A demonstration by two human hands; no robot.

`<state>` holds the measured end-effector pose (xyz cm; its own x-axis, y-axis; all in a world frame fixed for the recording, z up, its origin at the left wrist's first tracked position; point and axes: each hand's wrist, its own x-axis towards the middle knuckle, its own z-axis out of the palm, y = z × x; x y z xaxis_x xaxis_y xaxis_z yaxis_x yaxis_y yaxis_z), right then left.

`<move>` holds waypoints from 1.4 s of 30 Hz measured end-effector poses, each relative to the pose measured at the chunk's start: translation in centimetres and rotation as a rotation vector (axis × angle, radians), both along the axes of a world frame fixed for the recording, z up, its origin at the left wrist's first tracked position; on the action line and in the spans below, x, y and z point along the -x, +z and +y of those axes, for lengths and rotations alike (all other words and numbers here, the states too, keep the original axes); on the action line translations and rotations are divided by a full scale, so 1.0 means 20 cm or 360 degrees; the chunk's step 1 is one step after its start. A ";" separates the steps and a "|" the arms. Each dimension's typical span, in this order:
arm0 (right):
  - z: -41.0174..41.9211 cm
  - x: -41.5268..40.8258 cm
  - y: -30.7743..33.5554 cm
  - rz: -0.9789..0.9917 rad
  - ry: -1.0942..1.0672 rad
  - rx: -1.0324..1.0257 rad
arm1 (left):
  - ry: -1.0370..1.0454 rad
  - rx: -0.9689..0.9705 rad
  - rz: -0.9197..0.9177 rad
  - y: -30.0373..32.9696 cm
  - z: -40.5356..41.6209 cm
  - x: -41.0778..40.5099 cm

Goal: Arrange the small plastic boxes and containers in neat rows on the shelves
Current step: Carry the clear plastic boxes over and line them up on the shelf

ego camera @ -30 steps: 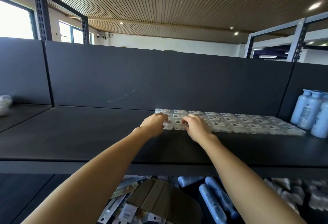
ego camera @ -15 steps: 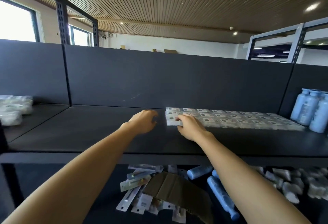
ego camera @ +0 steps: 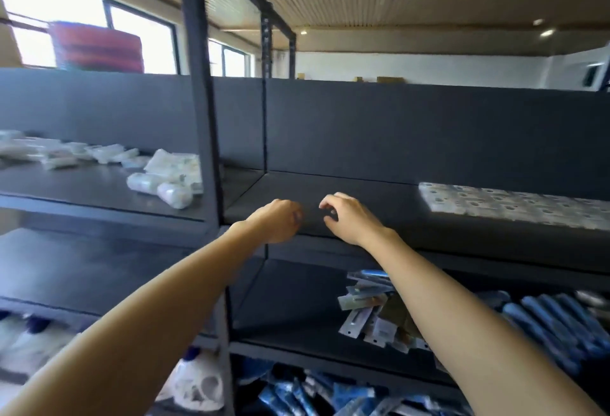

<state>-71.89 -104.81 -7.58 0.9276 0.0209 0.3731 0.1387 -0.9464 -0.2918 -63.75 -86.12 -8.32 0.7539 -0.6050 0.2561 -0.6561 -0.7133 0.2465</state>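
I have both hands out over the dark grey shelf board (ego camera: 379,198), near its front edge and close to the left end of this bay. My left hand (ego camera: 275,221) hovers with its fingers loosely curled and holding nothing; my right hand (ego camera: 350,217) is just beside it, fingers (ego camera: 328,202) bent and slightly apart, thumb near the forefinger, nothing between them as far as I can see. The two hands do not touch.

The neat block of small clear plastic boxes (ego camera: 515,207) lies flat in rows toward the right end of the same board, running out past the right edge of the view and well apart from my right hand.

A black metal upright post (ego camera: 201,138) divides this bay from the one to the left. On that left shelf board (ego camera: 82,184) lies a loose scatter of white translucent plastic packets (ego camera: 165,178), the nearest ones close to the post and near the front edge.

On the shelf below my right forearm sits a jumble of flat grey and white sachets (ego camera: 369,313), with dark blue tubes (ego camera: 554,323) lying beside them toward the right. Lower still, at the bottom edge, there are blue and white packets (ego camera: 317,396), blurred
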 end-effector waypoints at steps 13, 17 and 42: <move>1.21 -0.31 -0.08 0.0026 0.0634 -0.0051 | 0.0546 0.0136 -0.0022 -0.05 1.31 -0.01; 1.50 -0.46 -0.06 0.0029 0.0672 0.0047 | 0.0735 0.0079 -0.0070 -0.05 1.59 -0.08; 3.39 -1.91 -0.02 -0.0141 0.0974 0.0041 | 0.1241 -0.0135 -0.0279 0.07 3.45 -1.15</move>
